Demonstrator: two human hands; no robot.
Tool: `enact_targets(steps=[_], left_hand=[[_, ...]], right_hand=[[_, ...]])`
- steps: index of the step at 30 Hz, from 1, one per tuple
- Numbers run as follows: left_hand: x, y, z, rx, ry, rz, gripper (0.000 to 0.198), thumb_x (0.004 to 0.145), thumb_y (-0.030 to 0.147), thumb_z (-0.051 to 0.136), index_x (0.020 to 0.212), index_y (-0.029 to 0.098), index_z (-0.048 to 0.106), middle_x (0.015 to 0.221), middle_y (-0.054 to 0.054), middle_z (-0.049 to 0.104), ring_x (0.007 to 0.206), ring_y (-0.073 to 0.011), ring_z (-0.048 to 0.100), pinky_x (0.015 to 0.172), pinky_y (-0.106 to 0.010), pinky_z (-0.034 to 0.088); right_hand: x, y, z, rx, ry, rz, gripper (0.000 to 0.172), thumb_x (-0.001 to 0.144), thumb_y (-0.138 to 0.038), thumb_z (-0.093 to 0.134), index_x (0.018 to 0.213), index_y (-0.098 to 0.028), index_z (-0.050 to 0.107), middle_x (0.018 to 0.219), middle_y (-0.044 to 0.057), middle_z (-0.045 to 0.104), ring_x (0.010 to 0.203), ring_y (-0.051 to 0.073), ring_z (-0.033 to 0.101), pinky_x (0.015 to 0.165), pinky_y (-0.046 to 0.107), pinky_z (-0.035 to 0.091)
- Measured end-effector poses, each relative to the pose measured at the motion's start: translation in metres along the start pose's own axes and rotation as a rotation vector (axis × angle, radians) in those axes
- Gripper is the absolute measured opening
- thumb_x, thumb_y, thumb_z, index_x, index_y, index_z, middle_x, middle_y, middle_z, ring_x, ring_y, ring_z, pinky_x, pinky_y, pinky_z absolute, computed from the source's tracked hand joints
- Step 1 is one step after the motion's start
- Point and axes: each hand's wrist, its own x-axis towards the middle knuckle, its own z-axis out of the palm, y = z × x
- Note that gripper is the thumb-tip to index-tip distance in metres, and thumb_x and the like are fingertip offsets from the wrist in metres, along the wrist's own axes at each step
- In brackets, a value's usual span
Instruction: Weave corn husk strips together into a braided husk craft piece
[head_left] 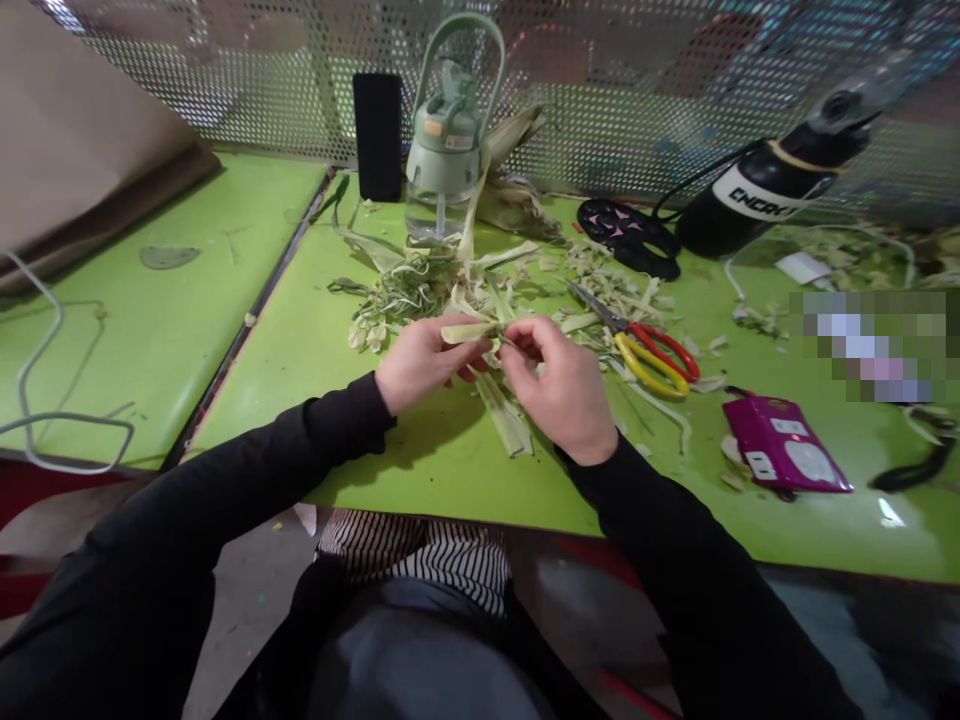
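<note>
Head camera is showing the left hand (420, 362) and right hand (562, 385) meeting low over the glossy green counter (360, 440), each grip pinching thumb and fingertips on one pale, flat leaf strip (469, 331) that is bridging the small gap between them. Just beneath, more stiff ribbon-like strips (504, 420) are lying on the counter. Curly, fibrous trimmings (409, 290) are piling up just beyond, and scissors (649, 352) with yellow and red handles are resting near the right hand.

Long black sleeves (247, 490) end at bare hands (420, 362); striped hem (427, 555), grey trousers (420, 660).
</note>
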Motion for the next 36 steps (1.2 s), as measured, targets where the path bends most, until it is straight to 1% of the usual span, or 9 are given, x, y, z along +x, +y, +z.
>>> enact_targets(steps=[3,5,10,14,19,22,28,32,36], left_hand=[[0.002,-0.002,-0.004,0.281,0.112,0.268,0.018,0.083,0.032,0.069,0.089,0.015,0.070,0.081,-0.004,0.071,0.077,-0.0140,0.062,0.071,-0.027,0.050],[0.003,-0.003,-0.005,0.396,0.149,0.367,0.013,0.084,0.028,0.066,0.083,0.015,0.067,0.084,-0.005,0.069,0.080,-0.0140,0.059,0.072,-0.027,0.048],[0.004,-0.008,-0.003,0.482,0.051,0.385,0.013,0.090,0.025,0.054,0.085,0.015,0.060,0.075,-0.002,0.064,0.064,-0.0103,0.054,0.063,-0.023,0.042],[0.008,-0.016,-0.004,0.617,-0.013,0.445,0.021,0.096,0.031,0.047,0.089,0.015,0.059,0.081,-0.005,0.065,0.072,-0.0138,0.059,0.068,-0.026,0.044],[0.009,-0.024,-0.002,0.777,0.026,0.610,0.023,0.099,0.023,0.034,0.095,0.014,0.054,0.086,-0.009,0.062,0.077,-0.0172,0.058,0.073,-0.031,0.048],[0.008,-0.022,-0.001,0.818,0.030,0.728,0.025,0.101,0.022,0.029,0.098,0.013,0.053,0.088,-0.010,0.061,0.079,-0.0180,0.056,0.076,-0.033,0.048],[0.001,-0.011,0.001,0.893,0.134,0.875,0.031,0.103,0.023,0.023,0.091,0.015,0.050,0.081,-0.008,0.056,0.076,-0.0178,0.051,0.075,-0.032,0.046],[-0.003,-0.010,0.002,0.868,0.223,1.013,0.022,0.102,0.018,0.029,0.097,0.014,0.050,0.080,-0.006,0.055,0.074,-0.0167,0.050,0.072,-0.029,0.046],[-0.008,-0.010,0.001,0.802,0.227,1.070,0.016,0.099,0.013,0.034,0.104,0.014,0.049,0.084,-0.006,0.056,0.077,-0.0166,0.052,0.069,-0.028,0.048]], right_hand=[[0.000,-0.004,-0.005,-0.005,-0.044,0.020,0.011,0.090,-0.020,0.049,0.096,-0.019,0.058,0.084,0.005,0.070,0.061,0.016,0.058,0.058,0.030,0.040],[0.000,-0.007,-0.007,-0.032,-0.082,0.008,0.014,0.091,-0.019,0.046,0.097,-0.020,0.058,0.081,0.005,0.069,0.061,0.017,0.058,0.058,0.030,0.039],[-0.002,-0.006,-0.005,-0.095,-0.094,-0.074,0.018,0.097,-0.031,0.044,0.091,-0.020,0.057,0.074,0.004,0.065,0.060,0.016,0.054,0.056,0.029,0.034],[-0.003,-0.004,-0.004,-0.134,-0.090,-0.098,0.019,0.098,-0.027,0.043,0.087,-0.020,0.056,0.070,0.003,0.062,0.057,0.015,0.052,0.054,0.028,0.032],[-0.005,-0.005,-0.004,-0.165,-0.107,-0.097,0.024,0.100,-0.030,0.039,0.084,-0.020,0.054,0.063,0.001,0.056,0.051,0.013,0.046,0.050,0.028,0.030],[-0.007,-0.008,-0.007,-0.148,-0.078,-0.117,0.028,0.100,-0.035,0.042,0.079,-0.021,0.053,0.059,-0.001,0.052,0.049,0.012,0.042,0.049,0.028,0.028],[-0.013,-0.020,-0.011,-0.211,0.089,-0.254,0.029,0.097,-0.023,0.047,0.068,-0.022,0.047,0.055,-0.002,0.048,0.049,0.011,0.041,0.051,0.028,0.031],[-0.019,-0.027,-0.010,-0.329,0.175,-0.398,0.029,0.093,-0.014,0.049,0.065,-0.022,0.047,0.054,-0.003,0.049,0.048,0.010,0.041,0.050,0.028,0.031],[-0.023,-0.030,-0.009,-0.419,0.243,-0.507,0.026,0.089,-0.010,0.052,0.066,-0.021,0.050,0.054,-0.003,0.050,0.049,0.011,0.042,0.051,0.029,0.034]])
